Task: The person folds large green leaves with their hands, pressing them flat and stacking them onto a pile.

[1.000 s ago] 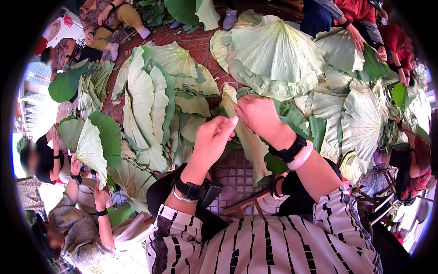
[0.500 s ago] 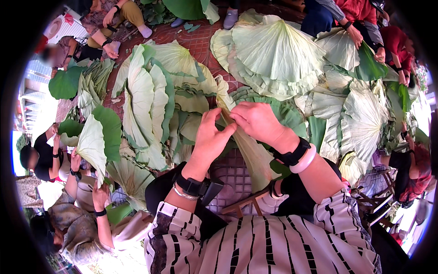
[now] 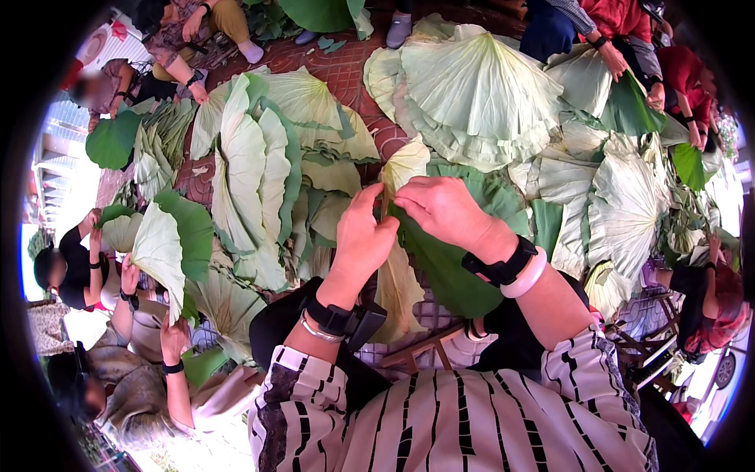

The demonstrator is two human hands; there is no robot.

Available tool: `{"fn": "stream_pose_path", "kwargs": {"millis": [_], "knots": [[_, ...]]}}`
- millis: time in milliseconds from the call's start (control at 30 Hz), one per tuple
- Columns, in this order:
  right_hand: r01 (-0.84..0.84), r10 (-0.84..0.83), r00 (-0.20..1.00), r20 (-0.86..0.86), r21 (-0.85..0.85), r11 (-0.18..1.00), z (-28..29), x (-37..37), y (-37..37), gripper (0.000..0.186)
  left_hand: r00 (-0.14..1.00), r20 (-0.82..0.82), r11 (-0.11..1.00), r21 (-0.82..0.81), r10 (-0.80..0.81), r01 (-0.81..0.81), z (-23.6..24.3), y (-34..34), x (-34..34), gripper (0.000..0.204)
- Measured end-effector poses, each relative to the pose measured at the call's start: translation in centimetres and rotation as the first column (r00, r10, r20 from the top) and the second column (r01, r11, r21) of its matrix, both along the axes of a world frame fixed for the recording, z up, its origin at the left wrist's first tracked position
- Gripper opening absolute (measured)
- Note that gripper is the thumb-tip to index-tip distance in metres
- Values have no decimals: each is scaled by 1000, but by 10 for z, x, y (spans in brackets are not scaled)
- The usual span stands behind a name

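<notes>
1. Since half a second ago, the leaf (image 3: pixel 448 271) between my hands has turned: its dark green face now spreads below my right hand (image 3: pixel 447 206), where a narrow pale fold hung before.
2. That hand is pinched tight, thumb and fingertips together on the gathered part of the leaf.
3. My left hand (image 3: pixel 363 240) grips the same leaf just beside it — fingers curled, thumb pointing toward the other hand, the exact contact partly hidden.
4. Pale and yellowish, one end of the leaf stands just beyond my fingertips; another pale part hangs down between my wrists.
5. Left of my left hand, a heap of folded leaves (image 3: pixel 248 177) lies on the red paving (image 3: pixel 355 67).
6. Beyond my right hand, a big fan-shaped stack (image 3: pixel 480 102) of pale leaves is spread out.
7. Farther right of that hand lie more wilted leaves (image 3: pixel 625 200).
8. Well left of my left hand, a co-worker's hands (image 3: pixel 174 340) hold up a green-and-white leaf (image 3: pixel 157 248).
</notes>
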State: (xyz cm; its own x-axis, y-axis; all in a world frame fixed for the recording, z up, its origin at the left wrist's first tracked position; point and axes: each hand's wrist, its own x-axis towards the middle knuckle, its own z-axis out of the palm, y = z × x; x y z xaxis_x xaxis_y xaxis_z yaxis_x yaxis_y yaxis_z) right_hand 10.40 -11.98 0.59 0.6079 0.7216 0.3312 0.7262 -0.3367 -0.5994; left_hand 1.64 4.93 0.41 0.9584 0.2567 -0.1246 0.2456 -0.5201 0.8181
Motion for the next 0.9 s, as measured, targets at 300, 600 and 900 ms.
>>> {"fn": "stream_pose_path", "kwargs": {"millis": [300,600,900], "knots": [[24,-23,999,43,-15,1000,-6,-2,5,12,961,261,831,553,-93,-70,-4,-9,6,9],[102,-101,995,19,-37,994,6,2,1,16,947,309,793,597,-88,-120,0,-4,7,10],[109,-106,992,70,-37,993,9,13,-10,12,963,268,821,557,-36,-124,5,-4,8,10]]}}
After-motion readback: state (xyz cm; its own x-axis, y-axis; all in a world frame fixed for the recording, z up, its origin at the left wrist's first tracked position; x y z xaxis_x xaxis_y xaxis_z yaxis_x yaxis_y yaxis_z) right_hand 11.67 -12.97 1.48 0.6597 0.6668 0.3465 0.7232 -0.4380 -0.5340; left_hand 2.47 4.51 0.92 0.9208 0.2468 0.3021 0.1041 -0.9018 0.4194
